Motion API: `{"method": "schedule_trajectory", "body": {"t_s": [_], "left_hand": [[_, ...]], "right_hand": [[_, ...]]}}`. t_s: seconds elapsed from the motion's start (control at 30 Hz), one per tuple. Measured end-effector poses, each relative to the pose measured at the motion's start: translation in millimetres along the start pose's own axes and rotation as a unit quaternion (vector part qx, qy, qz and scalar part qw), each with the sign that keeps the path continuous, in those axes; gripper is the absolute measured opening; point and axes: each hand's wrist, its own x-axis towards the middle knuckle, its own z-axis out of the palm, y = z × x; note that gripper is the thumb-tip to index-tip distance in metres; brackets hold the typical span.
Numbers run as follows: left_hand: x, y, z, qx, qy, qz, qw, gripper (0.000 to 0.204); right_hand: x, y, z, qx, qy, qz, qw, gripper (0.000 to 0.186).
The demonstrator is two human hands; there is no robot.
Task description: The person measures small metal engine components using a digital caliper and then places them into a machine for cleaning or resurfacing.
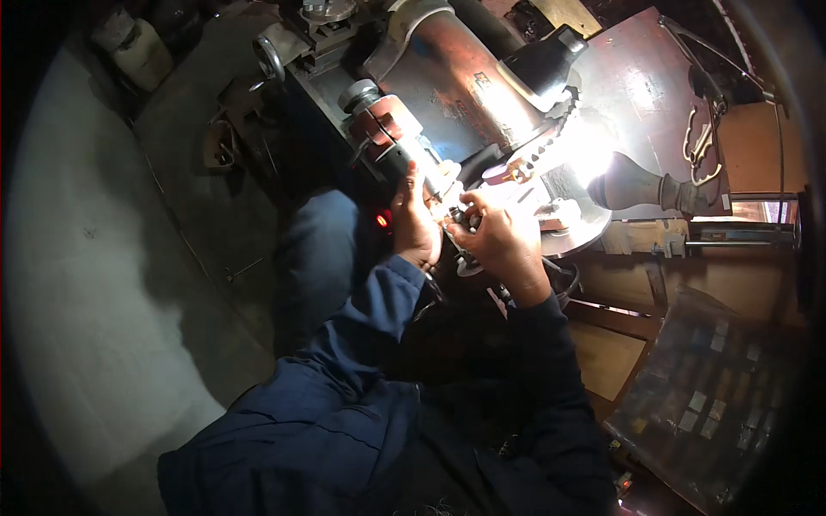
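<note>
My left hand [416,225] is raised beside the lower end of a red and grey cylindrical machine head [394,129]. One digit lies stretched along that cylinder's side; the other fingers are partly lost in glare. Close by on the right, my right hand [503,241] has its thumb and fingers bent together at a cluster of small metal fittings [459,213]. Exactly what they grip is too small and bright to make out. Both hands meet at the front of the machine, just below a strongly lit area.
A lamp with a grey bell-shaped shade [632,182] throws glare over the machine. Behind stands a large worn reddish cylinder [469,73]. A handwheel [270,58] is at the upper left. Plastic sheeting [710,387] covers things at the lower right; a pale container [138,53] stands far left.
</note>
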Motion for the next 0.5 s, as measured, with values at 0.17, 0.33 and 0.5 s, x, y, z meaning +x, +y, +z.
{"method": "schedule_trajectory", "body": {"t_s": [0.17, 0.33, 0.5], "left_hand": [[-2, 21, -13, 0.054, -0.057, -0.146, 0.986, 0.055], [1, 36, -2, 0.113, 0.013, -0.067, 0.991, 0.034], [21, 45, 27, 0.133, 0.087, -0.011, 0.987, 0.029]], "right_hand": [[-2, -3, -4, 0.043, 0.021, -0.021, 0.999, 0.038], [-3, -5, -7, 0.011, 0.010, 0.003, 1.000, 0.037], [-2, -6, -8, 0.010, 0.004, 0.011, 1.000, 0.038]]}}
